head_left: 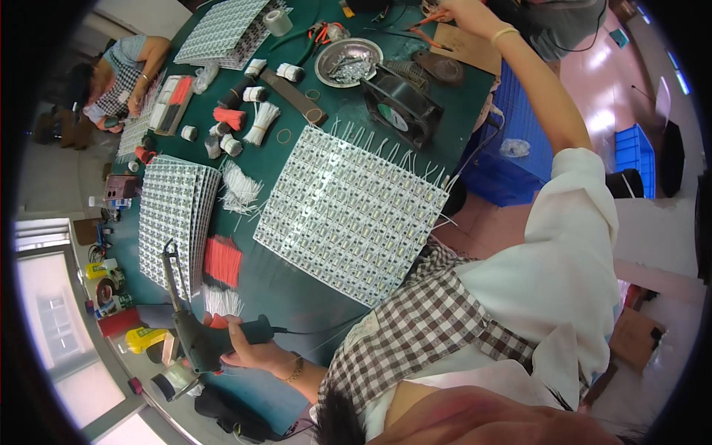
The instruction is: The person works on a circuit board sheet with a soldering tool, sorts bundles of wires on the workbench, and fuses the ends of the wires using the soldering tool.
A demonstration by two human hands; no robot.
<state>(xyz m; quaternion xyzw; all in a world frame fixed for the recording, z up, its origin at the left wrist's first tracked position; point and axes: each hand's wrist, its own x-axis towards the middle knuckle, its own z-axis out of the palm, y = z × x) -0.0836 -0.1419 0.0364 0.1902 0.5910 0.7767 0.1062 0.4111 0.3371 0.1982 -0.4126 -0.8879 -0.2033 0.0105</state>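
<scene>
In my left hand (256, 356) is a dark green pistol-shaped soldering gun (194, 343), fingers closed round its grip. Its long metal tip points away from me, over a stack of white LED boards (174, 215). A cord trails from the handle to the right. My right arm stretches to the far edge of the table, where my right hand (466, 16) closes on an orange-handled tool (424, 35); its exact kind is hard to make out. Before me lies a large white LED panel (354, 211) with short white wires along its far edge.
Red wires (222, 261) and white wires (241, 187) lie between boards and panel. Beyond are a metal bowl of small parts (348, 62), a black fan (401, 107) and wire bundles (262, 122). Another person (122, 78) works at the far left. A blue crate (634, 159) stands right.
</scene>
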